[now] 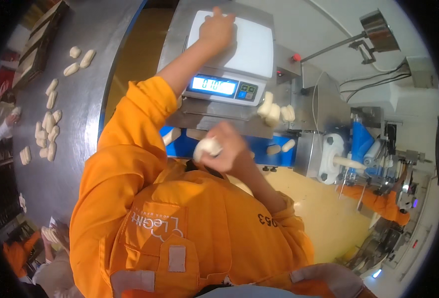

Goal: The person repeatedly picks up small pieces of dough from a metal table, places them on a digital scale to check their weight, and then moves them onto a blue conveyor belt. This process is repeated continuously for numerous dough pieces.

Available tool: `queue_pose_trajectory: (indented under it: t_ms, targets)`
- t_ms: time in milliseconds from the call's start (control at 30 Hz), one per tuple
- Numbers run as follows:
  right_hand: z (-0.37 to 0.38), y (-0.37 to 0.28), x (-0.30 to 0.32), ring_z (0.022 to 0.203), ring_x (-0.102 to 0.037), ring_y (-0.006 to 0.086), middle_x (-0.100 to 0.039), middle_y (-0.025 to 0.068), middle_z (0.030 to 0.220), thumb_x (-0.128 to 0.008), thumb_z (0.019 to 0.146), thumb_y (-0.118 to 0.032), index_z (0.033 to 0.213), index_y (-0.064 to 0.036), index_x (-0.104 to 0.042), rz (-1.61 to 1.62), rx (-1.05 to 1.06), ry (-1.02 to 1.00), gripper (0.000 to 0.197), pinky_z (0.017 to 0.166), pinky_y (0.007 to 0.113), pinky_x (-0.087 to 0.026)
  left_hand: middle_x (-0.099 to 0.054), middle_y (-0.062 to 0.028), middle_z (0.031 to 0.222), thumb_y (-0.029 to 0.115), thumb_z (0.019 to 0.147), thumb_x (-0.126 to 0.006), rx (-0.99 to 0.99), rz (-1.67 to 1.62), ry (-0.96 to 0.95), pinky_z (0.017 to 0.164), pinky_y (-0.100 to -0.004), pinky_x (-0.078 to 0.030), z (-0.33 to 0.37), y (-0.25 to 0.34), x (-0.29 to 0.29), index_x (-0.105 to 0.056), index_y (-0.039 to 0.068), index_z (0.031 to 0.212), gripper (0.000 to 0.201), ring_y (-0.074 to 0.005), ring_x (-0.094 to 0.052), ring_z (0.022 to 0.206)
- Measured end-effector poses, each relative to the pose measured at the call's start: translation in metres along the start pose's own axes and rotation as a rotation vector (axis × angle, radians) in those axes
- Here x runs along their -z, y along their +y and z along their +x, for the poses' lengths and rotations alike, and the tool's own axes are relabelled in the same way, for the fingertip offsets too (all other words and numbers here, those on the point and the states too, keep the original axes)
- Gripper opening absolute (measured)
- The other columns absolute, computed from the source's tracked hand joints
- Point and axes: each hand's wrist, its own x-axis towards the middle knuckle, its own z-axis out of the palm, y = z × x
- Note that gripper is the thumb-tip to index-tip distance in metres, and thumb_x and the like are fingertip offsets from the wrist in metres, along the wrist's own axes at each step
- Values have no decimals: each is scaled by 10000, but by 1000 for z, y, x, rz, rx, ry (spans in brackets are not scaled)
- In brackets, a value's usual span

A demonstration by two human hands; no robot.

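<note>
My left hand (pixel 217 31) reaches over the white weighing plate (pixel 252 47) of a digital scale, near its far edge. Its fingers look spread, and no dough shows in them. Below the plate, the scale's lit display (pixel 212 85) faces me. Close to my body, my right hand (pixel 228 150) is closed round a pale piece of dough (pixel 207 148). Several dough pieces (pixel 272 112) lie at the scale's near right corner. More dough pieces (pixel 172 135) rest on the blue surface (pixel 264 154) below the scale, partly behind my right hand.
To the left runs a long grey table (pixel 80 149) with several dough pieces (pixel 48 130) on it. A machine with a white flange and dough coming out (pixel 346 162) stands at the right. A jointed metal arm (pixel 333 47) rises beyond the scale. Other people work at both sides.
</note>
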Motion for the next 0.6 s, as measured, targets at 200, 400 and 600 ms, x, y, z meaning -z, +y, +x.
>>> queue_pose_trajectory:
  t_ms: [200,400,600]
  targets:
    - [63,-10,92,838,-565,291,-552,135,916,-792,624,-154,1002,-36,-581,-353,230,721,449,742,354,-482,-628,-158,1100,258,716,-698,-88,-354,-5,923,-399,-459,-82,-100,79,-645,127,1123,431,-308,-570,1075]
    - [61,-18,-11,896,-568,300,-562,139,1049,-753,731,-241,1078,-31,-591,-163,257,126,437,782,367,-487,-583,-165,1131,8,706,-672,250,294,188,841,-411,-495,-242,-335,180,-615,128,1169,481,-329,-604,968]
    - [39,63,-272,973,-540,269,-520,70,1030,-554,819,-155,1031,-91,-578,-408,403,-100,223,745,378,-497,-408,-229,1373,127,778,-695,671,874,207,1031,-452,-365,-325,-461,205,-432,125,1375,653,-395,-393,1283]
